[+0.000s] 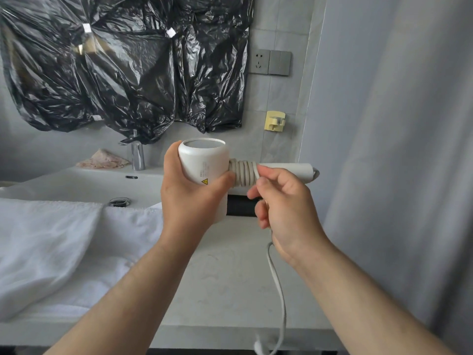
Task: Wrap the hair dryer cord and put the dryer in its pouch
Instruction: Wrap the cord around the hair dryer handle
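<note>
I hold a white hair dryer [202, 160] above the counter, its barrel upright and its handle [286, 168] pointing right. My left hand [189, 198] grips the barrel from the left and below. Several turns of the pale cord [243, 172] are wound round the handle beside the barrel. My right hand [281, 203] pinches the cord just under those coils. The loose rest of the cord [277, 285] hangs from that hand down past the counter's front edge, ending near a white plug [259, 347]. A black object [240, 204], perhaps the pouch, lies behind my hands, mostly hidden.
White towels [51, 247] lie on the left of the grey counter [230, 278]. A white basin [89, 185] with a chrome tap [137, 155] is behind them. Black plastic sheeting [122, 67] covers the wall. A socket [259, 61] and yellow holder [275, 120] are on the wall; a curtain [396, 149] hangs at right.
</note>
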Action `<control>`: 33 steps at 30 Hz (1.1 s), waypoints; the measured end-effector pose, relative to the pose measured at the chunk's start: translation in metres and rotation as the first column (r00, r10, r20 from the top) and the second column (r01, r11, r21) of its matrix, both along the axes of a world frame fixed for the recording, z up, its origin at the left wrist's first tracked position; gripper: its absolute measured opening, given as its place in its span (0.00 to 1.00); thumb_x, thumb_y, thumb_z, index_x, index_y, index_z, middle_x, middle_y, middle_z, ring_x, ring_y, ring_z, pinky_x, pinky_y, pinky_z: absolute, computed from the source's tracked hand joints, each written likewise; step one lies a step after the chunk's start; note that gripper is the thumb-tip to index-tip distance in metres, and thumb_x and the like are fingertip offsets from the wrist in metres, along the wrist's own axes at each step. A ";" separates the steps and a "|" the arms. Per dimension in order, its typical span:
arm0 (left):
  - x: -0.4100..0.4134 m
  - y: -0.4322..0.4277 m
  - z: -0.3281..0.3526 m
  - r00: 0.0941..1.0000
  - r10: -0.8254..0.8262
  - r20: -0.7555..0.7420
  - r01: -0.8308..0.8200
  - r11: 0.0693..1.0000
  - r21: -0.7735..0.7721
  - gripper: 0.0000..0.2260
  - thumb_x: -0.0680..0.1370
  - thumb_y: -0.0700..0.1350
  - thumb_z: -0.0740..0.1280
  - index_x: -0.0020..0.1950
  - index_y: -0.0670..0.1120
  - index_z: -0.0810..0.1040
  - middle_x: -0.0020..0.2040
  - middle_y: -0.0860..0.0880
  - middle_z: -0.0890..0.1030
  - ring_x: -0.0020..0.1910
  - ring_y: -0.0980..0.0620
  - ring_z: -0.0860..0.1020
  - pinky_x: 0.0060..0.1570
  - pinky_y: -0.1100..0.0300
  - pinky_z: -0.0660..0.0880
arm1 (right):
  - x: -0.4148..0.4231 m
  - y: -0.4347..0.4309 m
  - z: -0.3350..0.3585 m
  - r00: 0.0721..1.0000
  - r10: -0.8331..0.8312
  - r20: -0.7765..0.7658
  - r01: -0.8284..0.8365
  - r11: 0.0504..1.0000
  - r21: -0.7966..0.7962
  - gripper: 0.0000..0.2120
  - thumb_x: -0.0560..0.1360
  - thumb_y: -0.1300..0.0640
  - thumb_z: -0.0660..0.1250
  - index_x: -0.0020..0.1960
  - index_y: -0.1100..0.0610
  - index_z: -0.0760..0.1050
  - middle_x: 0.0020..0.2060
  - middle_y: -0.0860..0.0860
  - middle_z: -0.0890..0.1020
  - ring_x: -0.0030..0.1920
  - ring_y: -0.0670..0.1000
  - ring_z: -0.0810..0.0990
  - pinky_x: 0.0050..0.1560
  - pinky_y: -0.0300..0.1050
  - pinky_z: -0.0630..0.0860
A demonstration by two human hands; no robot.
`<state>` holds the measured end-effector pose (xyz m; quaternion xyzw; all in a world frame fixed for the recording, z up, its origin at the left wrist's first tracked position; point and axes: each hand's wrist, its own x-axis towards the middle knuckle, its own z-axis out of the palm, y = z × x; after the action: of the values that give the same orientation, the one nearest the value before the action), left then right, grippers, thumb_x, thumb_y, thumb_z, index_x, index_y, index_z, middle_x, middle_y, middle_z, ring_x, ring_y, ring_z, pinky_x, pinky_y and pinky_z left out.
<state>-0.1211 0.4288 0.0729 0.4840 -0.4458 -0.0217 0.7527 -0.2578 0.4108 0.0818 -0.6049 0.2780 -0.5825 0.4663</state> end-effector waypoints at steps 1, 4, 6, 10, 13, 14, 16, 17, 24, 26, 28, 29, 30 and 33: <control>0.001 0.000 -0.001 1.000 -0.018 -0.014 0.018 1.000 0.001 0.31 0.64 0.48 0.79 0.64 0.53 0.71 0.52 0.56 0.79 0.48 0.56 0.79 0.50 0.55 0.78 | -0.001 0.000 -0.001 1.000 0.023 0.002 -0.023 1.000 0.002 0.11 0.81 0.63 0.60 0.55 0.50 0.78 0.30 0.50 0.76 0.22 0.45 0.65 0.21 0.36 0.61; 0.004 -0.002 -0.005 0.996 -0.073 -0.061 0.074 0.997 0.020 0.27 0.62 0.49 0.78 0.59 0.51 0.74 0.50 0.52 0.80 0.46 0.51 0.81 0.49 0.46 0.81 | -0.008 -0.001 -0.001 0.995 0.104 0.005 -0.104 0.994 0.018 0.13 0.81 0.64 0.59 0.52 0.49 0.79 0.30 0.52 0.72 0.21 0.44 0.62 0.21 0.35 0.58; 0.005 -0.005 -0.006 0.988 -0.100 -0.117 0.104 0.994 0.027 0.25 0.62 0.50 0.79 0.55 0.52 0.75 0.48 0.50 0.81 0.45 0.47 0.82 0.47 0.40 0.81 | -0.011 -0.001 -0.001 0.989 0.145 -0.011 -0.144 0.989 0.017 0.14 0.81 0.63 0.59 0.55 0.48 0.79 0.30 0.52 0.71 0.22 0.45 0.61 0.22 0.35 0.58; 0.005 -0.009 -0.008 0.968 -0.149 -0.202 0.160 0.986 0.038 0.26 0.60 0.51 0.79 0.55 0.49 0.76 0.48 0.44 0.82 0.45 0.41 0.83 0.44 0.39 0.82 | -0.014 0.001 -0.012 0.993 0.115 0.021 -0.116 0.993 0.007 0.15 0.80 0.62 0.62 0.51 0.44 0.82 0.27 0.49 0.74 0.23 0.47 0.64 0.23 0.37 0.60; 0.000 -0.008 -0.009 0.962 -0.164 -0.216 0.181 0.982 0.060 0.26 0.60 0.51 0.79 0.55 0.50 0.76 0.45 0.47 0.83 0.40 0.49 0.82 0.43 0.45 0.83 | -0.013 0.000 -0.017 0.981 0.114 0.158 -0.128 0.989 0.078 0.13 0.78 0.63 0.64 0.45 0.48 0.83 0.26 0.51 0.76 0.22 0.47 0.65 0.22 0.36 0.61; -0.001 -0.009 -0.010 0.959 -0.169 -0.229 0.190 0.979 0.075 0.26 0.59 0.52 0.79 0.54 0.51 0.76 0.45 0.48 0.83 0.40 0.50 0.82 0.43 0.45 0.83 | -0.013 -0.001 -0.018 0.975 0.122 0.185 -0.143 0.984 0.105 0.12 0.78 0.64 0.64 0.44 0.50 0.83 0.26 0.52 0.77 0.21 0.48 0.65 0.22 0.36 0.62; 0.000 -0.011 -0.013 0.947 -0.182 -0.263 0.215 0.971 0.103 0.26 0.58 0.53 0.79 0.54 0.52 0.77 0.46 0.48 0.83 0.41 0.49 0.83 0.43 0.45 0.83 | -0.015 -0.005 -0.018 0.972 0.132 0.195 -0.159 0.978 0.132 0.11 0.77 0.65 0.65 0.42 0.53 0.82 0.25 0.53 0.77 0.21 0.49 0.67 0.22 0.37 0.64; 0.001 -0.011 -0.014 0.942 -0.191 -0.277 0.229 0.967 0.113 0.26 0.58 0.53 0.78 0.54 0.52 0.77 0.46 0.47 0.84 0.42 0.48 0.84 0.42 0.45 0.84 | -0.016 -0.006 -0.019 0.975 0.128 0.180 -0.152 0.980 0.130 0.11 0.76 0.65 0.66 0.42 0.53 0.82 0.25 0.53 0.77 0.21 0.49 0.67 0.23 0.38 0.65; 0.000 -0.011 -0.017 0.902 -0.268 -0.339 0.338 0.926 0.167 0.26 0.58 0.55 0.78 0.52 0.46 0.80 0.45 0.43 0.84 0.42 0.44 0.84 0.35 0.48 0.82 | -0.017 -0.013 -0.028 0.986 0.041 0.162 -0.067 0.984 0.163 0.15 0.74 0.58 0.70 0.30 0.56 0.73 0.22 0.51 0.74 0.22 0.49 0.68 0.23 0.38 0.65; -0.001 -0.011 -0.016 0.882 -0.290 -0.370 0.371 0.913 0.169 0.26 0.60 0.55 0.77 0.53 0.44 0.80 0.45 0.43 0.84 0.40 0.45 0.83 0.33 0.52 0.80 | -0.016 -0.013 -0.032 0.989 0.034 0.144 -0.061 0.980 0.191 0.17 0.71 0.52 0.72 0.31 0.57 0.68 0.21 0.51 0.73 0.21 0.48 0.67 0.23 0.38 0.64; -0.001 -0.009 -0.015 0.863 -0.326 -0.385 0.413 0.896 0.166 0.25 0.62 0.53 0.77 0.54 0.43 0.80 0.44 0.43 0.84 0.38 0.46 0.82 0.33 0.53 0.79 | -0.016 -0.012 -0.034 0.989 0.076 0.129 -0.098 0.979 0.178 0.18 0.65 0.47 0.73 0.32 0.57 0.68 0.20 0.51 0.71 0.21 0.49 0.65 0.24 0.39 0.61; -0.001 -0.008 -0.014 0.851 -0.347 -0.394 0.439 0.882 0.172 0.24 0.62 0.53 0.77 0.54 0.42 0.80 0.44 0.42 0.84 0.38 0.46 0.82 0.34 0.52 0.80 | -0.017 -0.014 -0.034 0.986 0.105 0.127 -0.125 0.978 0.167 0.19 0.63 0.46 0.73 0.32 0.57 0.67 0.20 0.51 0.71 0.21 0.49 0.64 0.24 0.39 0.59; 0.000 -0.007 -0.015 0.843 -0.359 -0.400 0.459 0.869 0.187 0.25 0.62 0.53 0.77 0.54 0.42 0.80 0.45 0.41 0.84 0.39 0.45 0.83 0.35 0.50 0.81 | -0.019 -0.015 -0.033 0.986 0.129 0.110 -0.145 0.977 0.156 0.19 0.63 0.46 0.74 0.32 0.57 0.67 0.20 0.51 0.70 0.21 0.49 0.63 0.25 0.39 0.57; 0.008 -0.002 -0.016 0.848 -0.386 -0.364 0.488 0.836 0.252 0.26 0.60 0.55 0.77 0.54 0.43 0.80 0.46 0.40 0.85 0.41 0.43 0.84 0.37 0.46 0.82 | -0.031 -0.022 -0.028 0.979 0.195 -0.060 -0.188 0.976 0.107 0.19 0.66 0.45 0.75 0.33 0.58 0.71 0.21 0.48 0.69 0.21 0.46 0.63 0.24 0.38 0.57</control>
<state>-0.1135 0.4272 0.0567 0.4796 -0.4162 -0.3433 0.6921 -0.2893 0.3887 0.0534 -0.6247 0.2638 -0.4984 0.5401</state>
